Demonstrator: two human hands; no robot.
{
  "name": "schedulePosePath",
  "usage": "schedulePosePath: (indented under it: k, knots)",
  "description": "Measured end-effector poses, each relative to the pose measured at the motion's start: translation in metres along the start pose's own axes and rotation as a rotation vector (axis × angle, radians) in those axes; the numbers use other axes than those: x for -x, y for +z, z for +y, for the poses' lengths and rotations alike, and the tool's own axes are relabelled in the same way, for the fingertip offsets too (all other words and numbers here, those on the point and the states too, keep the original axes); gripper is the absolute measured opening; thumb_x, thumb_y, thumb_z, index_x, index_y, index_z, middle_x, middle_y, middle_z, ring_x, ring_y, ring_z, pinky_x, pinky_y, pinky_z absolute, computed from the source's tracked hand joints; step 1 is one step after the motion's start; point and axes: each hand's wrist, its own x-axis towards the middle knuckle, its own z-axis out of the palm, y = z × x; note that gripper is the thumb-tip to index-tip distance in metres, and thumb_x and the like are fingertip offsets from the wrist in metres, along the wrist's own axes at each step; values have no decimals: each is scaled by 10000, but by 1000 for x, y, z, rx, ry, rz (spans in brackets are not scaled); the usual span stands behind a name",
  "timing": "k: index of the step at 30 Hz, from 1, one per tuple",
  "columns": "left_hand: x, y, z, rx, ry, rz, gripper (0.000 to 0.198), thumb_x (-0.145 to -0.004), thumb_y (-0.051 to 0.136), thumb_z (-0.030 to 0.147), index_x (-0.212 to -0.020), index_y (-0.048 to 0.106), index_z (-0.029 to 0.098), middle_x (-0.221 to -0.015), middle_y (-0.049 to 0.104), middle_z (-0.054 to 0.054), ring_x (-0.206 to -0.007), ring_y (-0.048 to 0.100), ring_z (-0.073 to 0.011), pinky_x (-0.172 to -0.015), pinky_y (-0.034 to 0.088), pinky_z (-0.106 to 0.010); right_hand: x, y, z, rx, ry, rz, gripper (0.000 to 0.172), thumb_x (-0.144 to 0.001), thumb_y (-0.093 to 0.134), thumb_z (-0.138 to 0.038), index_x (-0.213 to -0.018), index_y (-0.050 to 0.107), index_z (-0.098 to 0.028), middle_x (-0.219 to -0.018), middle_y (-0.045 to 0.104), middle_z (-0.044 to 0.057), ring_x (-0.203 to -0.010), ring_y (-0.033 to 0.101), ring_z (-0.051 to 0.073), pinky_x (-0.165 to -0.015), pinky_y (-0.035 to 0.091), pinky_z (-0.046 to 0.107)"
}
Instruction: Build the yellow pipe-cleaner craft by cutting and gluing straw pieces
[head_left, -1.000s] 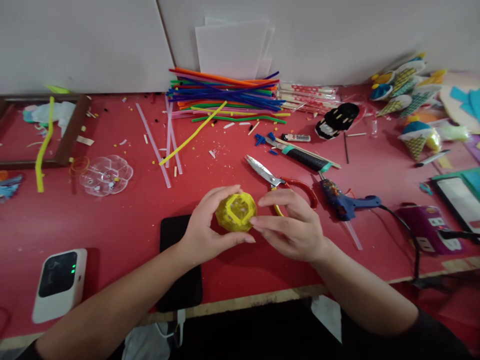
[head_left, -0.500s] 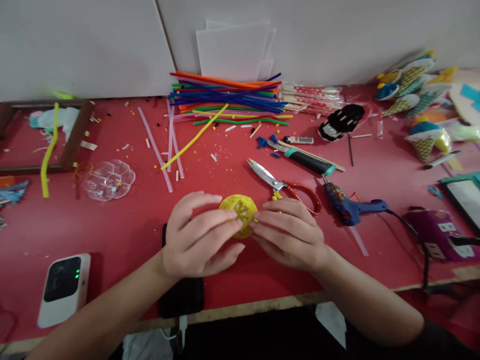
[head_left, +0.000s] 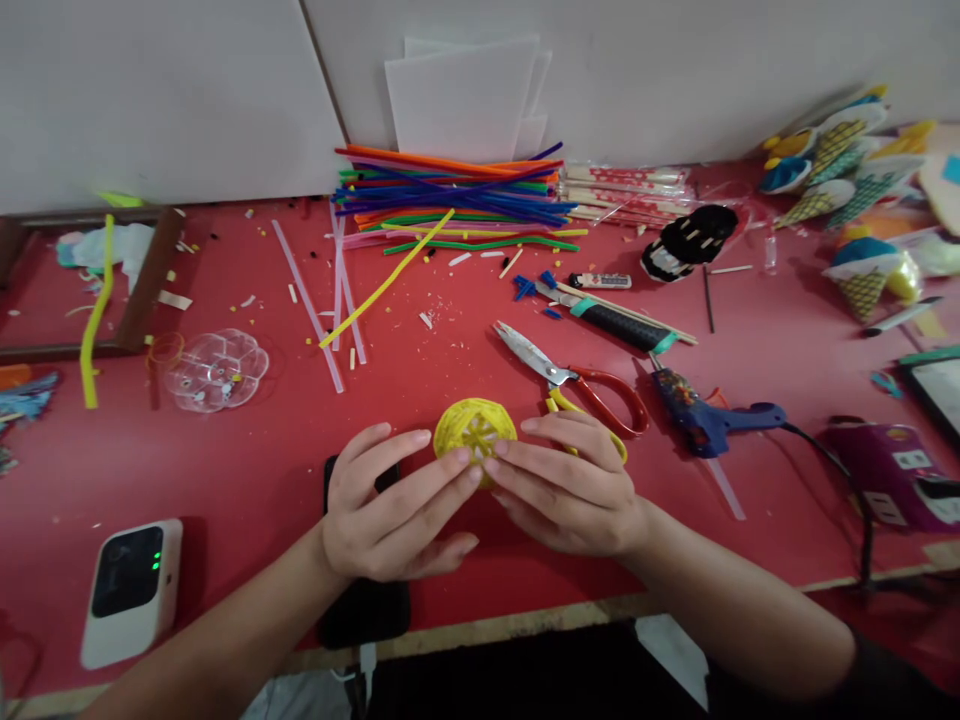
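Between my hands is a round yellow piece (head_left: pixel 474 414), apparently wound from pipe cleaners, with spokes and gaps at its middle. My left hand (head_left: pixel 394 510) has its fingertips on the piece's lower left side, with the thumb held away beneath. From the other side my right hand (head_left: pixel 574 488) pinches the lower right edge, its fingertips meeting those of the left. The thumb of the right hand is hidden. Just behind that hand lie scissors (head_left: pixel 536 358) with one red and one yellow handle.
Bundled colourful pipe cleaners (head_left: pixel 457 190) lie along the wall. A utility knife (head_left: pixel 619 322) and a blue glue gun (head_left: pixel 709 420) are at right. To the left sit a clear flower-shaped tray (head_left: pixel 217 370) and a white device (head_left: pixel 131 590). A black phone (head_left: pixel 367 612) is under my left wrist.
The round yellow piece has tilted, showing more of its wound upper rim. Both hands have shifted slightly, the right fingertips moving left across its lower edge. The view has moved a little.
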Motion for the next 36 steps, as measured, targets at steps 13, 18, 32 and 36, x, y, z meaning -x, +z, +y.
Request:
schedulePosePath:
  k: [13, 18, 32, 36]
  knots:
    - [2, 1, 1, 55, -16, -29, 391, -850, 736, 528, -1128, 811, 264, -973, 815, -38, -1042, 642, -295, -1097, 491, -471, 4, -1, 2, -28, -12, -17, 219, -872, 692, -193, -1051, 802, -256, -974, 804, 8, -1054, 649, 216, -893, 582, 385]
    - [4, 2, 1, 65, -18, -29, 385, -828, 765, 529, -1143, 807, 310, -996, 816, -22, -1076, 647, -292, -1108, 495, -472, 7, 0, 3, -46, -16, -26, 211, -845, 740, -222, -1041, 802, -270, -1009, 803, 8, -1097, 645, 226, -910, 564, 391]
    - [1, 1, 0, 45, -16, -45, 372, -875, 716, 510, -1136, 815, 264, -988, 821, -42, -1073, 662, -298, -1090, 514, -471, 7, 3, 2, -54, 48, 6, 240, -895, 642, -165, -1068, 784, -254, -964, 818, -2, -1052, 669, 230, -911, 568, 404]
    - [-1, 2, 0, 22, -22, -36, 330, -912, 671, 509, -1102, 819, 283, -971, 824, -17, -1040, 676, -283, -1065, 538, -452, 7, 5, 2, -54, 58, 18, 240, -890, 641, -167, -1051, 794, -257, -955, 816, 3, -1063, 670, 230, -904, 573, 408]
